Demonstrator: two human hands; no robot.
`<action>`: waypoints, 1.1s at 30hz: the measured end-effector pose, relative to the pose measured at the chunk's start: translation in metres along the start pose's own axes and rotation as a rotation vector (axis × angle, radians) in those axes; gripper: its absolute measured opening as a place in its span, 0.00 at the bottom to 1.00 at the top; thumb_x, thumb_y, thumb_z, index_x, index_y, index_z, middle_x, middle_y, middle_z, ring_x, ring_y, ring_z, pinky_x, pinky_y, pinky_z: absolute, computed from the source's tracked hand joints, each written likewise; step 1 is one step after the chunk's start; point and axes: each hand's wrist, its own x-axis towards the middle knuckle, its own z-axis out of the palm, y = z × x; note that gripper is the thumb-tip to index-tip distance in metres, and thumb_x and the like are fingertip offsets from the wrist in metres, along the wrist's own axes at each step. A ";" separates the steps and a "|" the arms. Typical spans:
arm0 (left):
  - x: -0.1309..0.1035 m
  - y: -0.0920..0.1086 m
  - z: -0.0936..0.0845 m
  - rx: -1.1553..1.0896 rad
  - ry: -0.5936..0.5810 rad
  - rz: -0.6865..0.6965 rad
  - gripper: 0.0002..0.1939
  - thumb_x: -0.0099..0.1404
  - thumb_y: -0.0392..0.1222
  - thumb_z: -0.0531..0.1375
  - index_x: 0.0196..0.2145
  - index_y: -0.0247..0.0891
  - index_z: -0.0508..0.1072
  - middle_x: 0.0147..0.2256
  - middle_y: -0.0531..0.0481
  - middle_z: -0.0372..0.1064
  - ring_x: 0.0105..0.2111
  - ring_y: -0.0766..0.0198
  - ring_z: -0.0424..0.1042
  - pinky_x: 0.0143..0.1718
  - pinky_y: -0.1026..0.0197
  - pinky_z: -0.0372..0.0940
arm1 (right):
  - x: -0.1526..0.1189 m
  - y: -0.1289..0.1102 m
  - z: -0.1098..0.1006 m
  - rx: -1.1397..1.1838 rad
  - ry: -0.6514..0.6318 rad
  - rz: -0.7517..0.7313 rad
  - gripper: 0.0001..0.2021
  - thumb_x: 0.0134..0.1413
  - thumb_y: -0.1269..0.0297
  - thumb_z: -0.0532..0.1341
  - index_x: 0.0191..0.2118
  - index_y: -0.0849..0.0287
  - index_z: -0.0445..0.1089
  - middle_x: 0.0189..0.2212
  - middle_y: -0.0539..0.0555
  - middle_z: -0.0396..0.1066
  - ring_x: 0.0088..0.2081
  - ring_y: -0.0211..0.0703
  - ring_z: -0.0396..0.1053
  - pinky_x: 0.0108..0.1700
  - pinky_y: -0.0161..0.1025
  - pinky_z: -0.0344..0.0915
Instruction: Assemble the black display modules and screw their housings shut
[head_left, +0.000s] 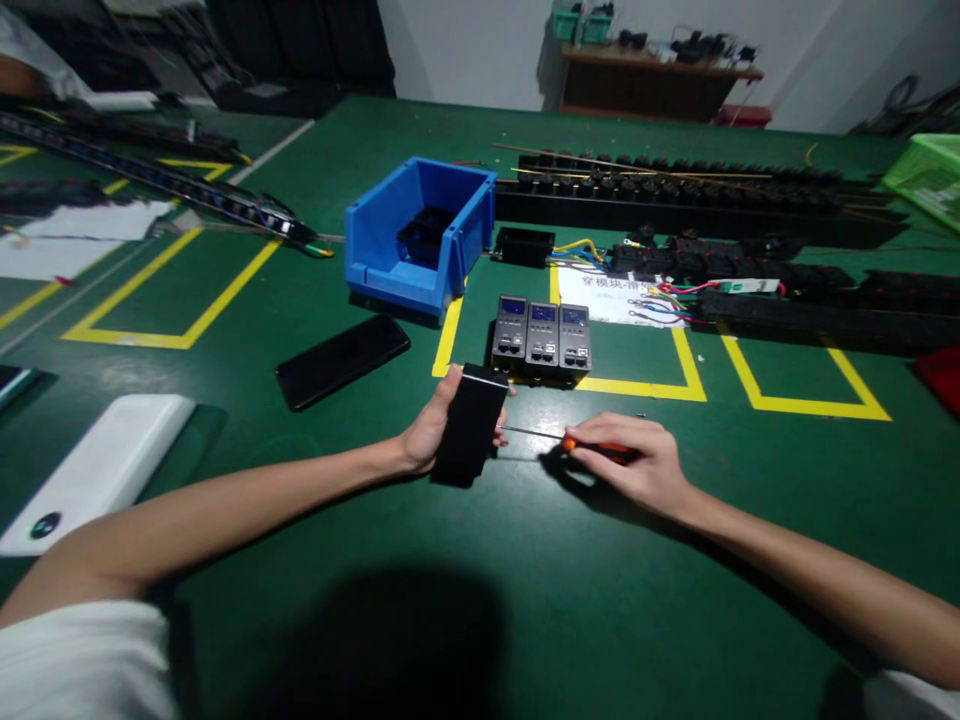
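Observation:
My left hand (430,425) is wrapped round a black rectangular module (471,425), holding it tilted above the green table. In my right hand (637,460) is a screwdriver (574,443) with an orange and black handle. Its thin metal shaft points left and meets the module's right side, near my left fingertips; the exact contact spot is too small to tell. Just beyond the module, three dark modules (541,338) with small blue displays stand side by side. A black smartphone (343,362) lies to the left of my left hand.
A blue bin (420,235) holding black parts stands behind the phone. Long black rails with wires (705,210) stretch across the back right. A white device (97,470) lies at left, near my forearm. Another person's arm (37,75) shows at the upper left.

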 end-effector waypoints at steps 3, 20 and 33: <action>0.001 0.004 0.008 0.029 0.047 0.052 0.39 0.58 0.73 0.52 0.49 0.34 0.66 0.26 0.49 0.70 0.26 0.62 0.72 0.32 0.58 0.69 | 0.003 0.002 0.000 0.337 0.006 0.292 0.10 0.58 0.66 0.62 0.45 0.57 0.77 0.29 0.53 0.78 0.25 0.38 0.75 0.24 0.32 0.68; -0.008 -0.002 0.001 0.237 0.072 0.235 0.26 0.60 0.44 0.64 0.52 0.47 0.56 0.36 0.51 0.67 0.29 0.66 0.69 0.31 0.61 0.70 | 0.013 -0.001 -0.007 0.314 -0.212 0.645 0.17 0.55 0.53 0.64 0.40 0.64 0.76 0.15 0.45 0.65 0.13 0.26 0.55 0.14 0.26 0.50; -0.007 -0.003 -0.001 0.275 0.061 0.221 0.23 0.61 0.43 0.62 0.51 0.46 0.56 0.36 0.50 0.66 0.29 0.66 0.69 0.30 0.61 0.68 | -0.001 0.001 -0.002 -0.151 -0.052 -0.060 0.10 0.54 0.72 0.65 0.43 0.60 0.76 0.33 0.56 0.77 0.33 0.40 0.74 0.35 0.37 0.69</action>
